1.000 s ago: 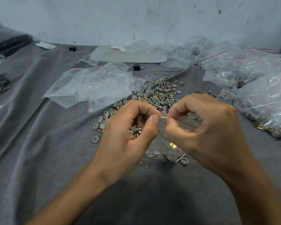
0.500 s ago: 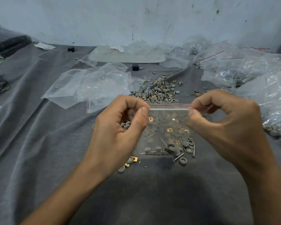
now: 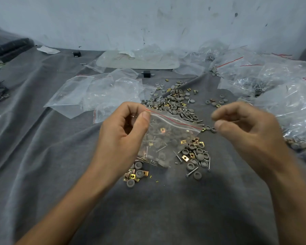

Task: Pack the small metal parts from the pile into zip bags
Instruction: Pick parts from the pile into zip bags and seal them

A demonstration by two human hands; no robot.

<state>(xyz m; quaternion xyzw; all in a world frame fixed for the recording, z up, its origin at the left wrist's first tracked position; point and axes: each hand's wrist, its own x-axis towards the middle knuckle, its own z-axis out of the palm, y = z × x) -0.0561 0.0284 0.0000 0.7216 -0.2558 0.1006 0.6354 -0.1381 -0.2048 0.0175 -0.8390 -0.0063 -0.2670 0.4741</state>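
Note:
My left hand (image 3: 124, 137) pinches the top left corner of a small clear zip bag (image 3: 166, 138) with a red line along its seal. The bag hangs down to the right and holds grey caps, screws and brass clips. My right hand (image 3: 247, 133) hovers just right of the bag's free corner, fingers loosely curled and holding nothing. The pile of small metal parts (image 3: 175, 101) lies on the grey cloth (image 3: 42, 156) behind the bag. Smaller clusters of parts (image 3: 196, 156) lie beside and under the bag.
Several empty clear zip bags (image 3: 99, 94) lie to the left of the pile. Filled bags (image 3: 281, 89) are heaped at the right. A flat white sheet (image 3: 140, 59) and a small black block (image 3: 146, 74) sit near the wall.
My right hand has let go of the bag's seal and moved off to the right. The bag now hangs tilted from my left hand alone.

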